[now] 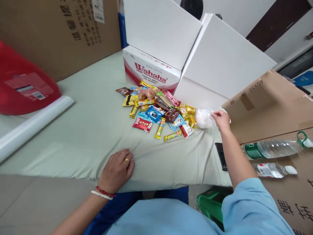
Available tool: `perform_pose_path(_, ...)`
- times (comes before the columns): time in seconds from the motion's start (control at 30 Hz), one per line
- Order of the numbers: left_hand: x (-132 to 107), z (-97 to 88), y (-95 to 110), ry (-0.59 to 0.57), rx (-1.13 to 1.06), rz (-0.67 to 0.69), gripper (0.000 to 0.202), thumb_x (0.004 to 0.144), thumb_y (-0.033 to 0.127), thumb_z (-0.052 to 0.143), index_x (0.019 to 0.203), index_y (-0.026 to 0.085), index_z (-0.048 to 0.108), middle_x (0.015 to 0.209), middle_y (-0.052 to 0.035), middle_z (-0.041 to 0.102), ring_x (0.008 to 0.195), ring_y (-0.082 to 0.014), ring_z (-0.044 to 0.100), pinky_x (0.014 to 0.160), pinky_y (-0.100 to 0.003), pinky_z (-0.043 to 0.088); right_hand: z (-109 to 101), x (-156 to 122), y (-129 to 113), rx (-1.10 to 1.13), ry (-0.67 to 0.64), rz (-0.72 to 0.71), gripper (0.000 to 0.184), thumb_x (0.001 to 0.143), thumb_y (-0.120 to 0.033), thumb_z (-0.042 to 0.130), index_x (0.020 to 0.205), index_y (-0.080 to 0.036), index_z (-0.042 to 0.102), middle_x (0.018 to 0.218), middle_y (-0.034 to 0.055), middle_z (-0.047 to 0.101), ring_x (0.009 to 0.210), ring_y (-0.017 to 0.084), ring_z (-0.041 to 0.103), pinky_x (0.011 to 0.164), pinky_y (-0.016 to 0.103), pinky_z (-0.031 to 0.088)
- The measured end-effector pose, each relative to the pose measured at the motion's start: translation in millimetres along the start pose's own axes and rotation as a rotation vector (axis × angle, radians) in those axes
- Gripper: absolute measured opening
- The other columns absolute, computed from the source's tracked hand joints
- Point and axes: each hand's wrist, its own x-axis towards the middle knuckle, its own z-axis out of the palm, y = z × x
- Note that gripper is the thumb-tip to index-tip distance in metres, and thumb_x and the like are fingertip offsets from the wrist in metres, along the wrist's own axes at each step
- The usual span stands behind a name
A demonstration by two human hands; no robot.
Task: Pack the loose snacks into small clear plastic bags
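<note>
The right hand (222, 121) pinches translucent white plastic (204, 118) between closed fingers, right of the heaped wrapped snacks (153, 113). The left hand (116, 170) rests on the near surface (85, 130), fingers loosely curled; their contents cannot be told.

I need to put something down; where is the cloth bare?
Widest: the green cloth between the white roll and the snack pile. A smaller patch lies between the left hand and the black device, nearer than the pile. Crowded: before the Wahaha box, where the pile lies beside the white plastic pinched in the right hand.
</note>
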Motion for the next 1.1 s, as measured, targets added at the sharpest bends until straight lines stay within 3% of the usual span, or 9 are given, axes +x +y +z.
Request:
perform_pose_path(0.1, -2, -4.8, 7, 0.112, -0.190, -0.130, 0.010, 0.094, 0.016, 0.057, 0.093, 0.018, 0.067, 0.095, -0.0093, 0.071, 0.093, -0.0221, 0.069, 0.085, -0.035, 0.055, -1, -55, -30, 0.342, 0.255, -0.047, 0.029, 0.085, -0.044, 0.067, 0.094, -0.017, 0.067, 0.084, 0.0044, 0.068, 0.074, 0.018, 0.061, 0.073, 0.031, 0.050)
perform_pose_path(0.17, 0, -7.1, 17, 0.146, -0.379, -0.287, 0.013, 0.097, 0.020, 0.055, 0.094, 0.019, 0.068, 0.085, -0.0053, 0.068, 0.079, -0.0172, 0.066, 0.074, -0.029, 0.052, 15, -112, -61, 0.471, 0.133, -0.129, 0.026, 0.089, -0.045, 0.067, 0.094, -0.020, 0.068, 0.080, 0.0016, 0.066, 0.070, 0.017, 0.060, 0.069, 0.029, 0.050)
perform_pose_path(0.27, 15, -3.5, 38, 0.034, -0.717, -0.501, 0.023, 0.100, 0.034, 0.051, 0.093, 0.020, 0.067, 0.075, -0.0007, 0.064, 0.063, -0.0131, 0.057, 0.062, -0.026, 0.045, 53, -200, -109, 0.537, -0.160, -0.372, 0.015, 0.095, -0.035, 0.063, 0.092, -0.023, 0.071, 0.086, 0.0033, 0.069, 0.075, 0.018, 0.063, 0.070, 0.030, 0.052)
perform_pose_path(0.4, 38, 14.6, 50, -0.141, -1.151, -0.681, 0.033, 0.094, 0.053, 0.058, 0.093, 0.020, 0.063, 0.076, 0.0008, 0.063, 0.061, -0.0119, 0.053, 0.058, -0.025, 0.042, 89, -271, -150, 0.533, -0.248, -0.575, 0.018, 0.097, -0.022, 0.058, 0.102, -0.025, 0.074, 0.099, 0.0077, 0.071, 0.090, 0.021, 0.066, 0.080, 0.035, 0.054)
perform_pose_path(0.53, 40, 24.1, 44, -0.168, -1.356, -0.722, 0.042, 0.082, 0.059, 0.071, 0.081, 0.019, 0.056, 0.063, 0.0057, 0.051, 0.056, -0.0092, 0.045, 0.055, -0.023, 0.037, 101, -285, -150, 0.629, -0.306, -0.472, 0.015, 0.095, -0.025, 0.061, 0.099, -0.025, 0.076, 0.098, 0.0071, 0.070, 0.088, 0.021, 0.065, 0.078, 0.034, 0.054)
perform_pose_path(0.77, 32, 26.0, 43, -0.161, -1.451, -0.765, 0.044, 0.079, 0.058, 0.075, 0.083, 0.018, 0.059, 0.061, 0.0060, 0.054, 0.052, -0.0076, 0.046, 0.054, -0.023, 0.036, 98, -285, -139, 0.977, -0.484, 0.098, 0.021, 0.089, -0.043, 0.073, 0.094, -0.023, 0.068, 0.069, -0.0036, 0.057, 0.063, 0.014, 0.051, 0.061, 0.026, 0.043)
perform_pose_path(0.97, 34, 24.8, 42, -0.152, -1.426, -0.790, 0.043, 0.085, 0.059, 0.069, 0.082, 0.017, 0.062, 0.065, 0.0025, 0.061, 0.054, -0.0082, 0.049, 0.056, -0.024, 0.040, 94, -260, -139, 1.287, -0.304, 0.407, 0.036, 0.072, -0.045, 0.085, 0.086, -0.024, 0.059, 0.073, -0.0053, 0.053, 0.060, 0.011, 0.046, 0.055, 0.023, 0.039)
perform_pose_path(1.03, 34, 24.1, 40, -0.151, -1.451, -0.794, 0.043, 0.083, 0.059, 0.072, 0.081, 0.017, 0.061, 0.071, 0.0009, 0.065, 0.054, -0.0076, 0.050, 0.055, -0.023, 0.041, 93, -255, -131, 1.263, -0.386, 0.461, 0.039, 0.068, -0.045, 0.086, 0.086, -0.024, 0.058, 0.074, -0.0054, 0.053, 0.059, 0.010, 0.046, 0.053, 0.023, 0.038)
perform_pose_path(1.1, 33, 24.4, 39, -0.154, -1.465, -0.781, 0.043, 0.082, 0.057, 0.073, 0.080, 0.017, 0.061, 0.071, 0.0011, 0.064, 0.054, -0.0072, 0.050, 0.055, -0.023, 0.041, 90, -256, -125, 1.109, -0.358, 0.439, 0.038, 0.072, -0.049, 0.083, 0.090, -0.024, 0.061, 0.077, -0.0038, 0.056, 0.060, 0.011, 0.048, 0.053, 0.025, 0.040)
